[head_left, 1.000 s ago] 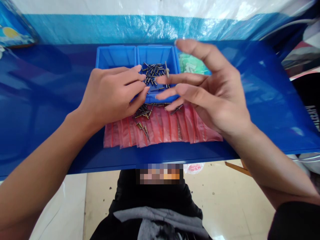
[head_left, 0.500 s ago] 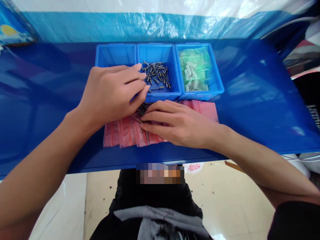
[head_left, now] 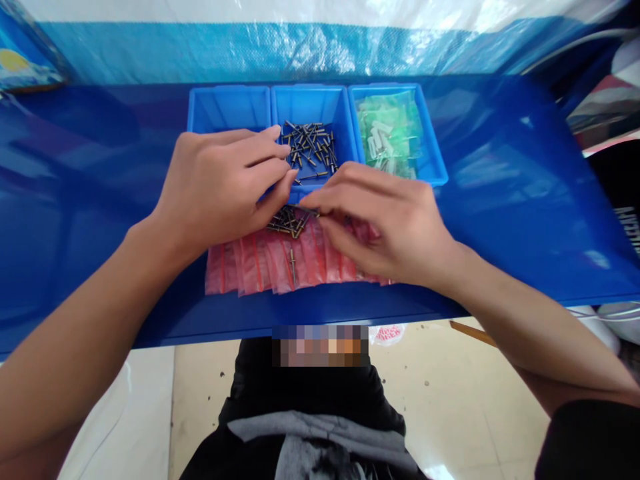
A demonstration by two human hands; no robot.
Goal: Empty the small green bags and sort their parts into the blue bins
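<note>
A blind rivet (head_left: 314, 212) is pinched between the thumb and fingers of my right hand (head_left: 387, 213), just in front of the middle blue bin (head_left: 353, 133). My left hand (head_left: 225, 177) lies across the front of the left blue bin (head_left: 227, 107), its fingers apart and reaching to the near left corner of the middle bin; I see nothing held in it. Beside its thumb, a small heap of rivets (head_left: 290, 223) sits on overlapping pink zip bags (head_left: 253, 267). One single rivet (head_left: 293, 263) lies lower on the bags. More dark rivets (head_left: 310, 143) are inside the middle bin.
The right blue bin (head_left: 436, 157) holds green plastic bags (head_left: 405, 117) and white plastic pieces (head_left: 380, 139). All stands on a blue table (head_left: 515, 200), with a blue and white sheet (head_left: 300, 53) behind. A picture-like box (head_left: 25, 57) is at the far left.
My right hand has lifted from the rivet heap, moved up and to the right, and now pinches a rivet. The left hand stays almost still. More of the heap and bags shows.
</note>
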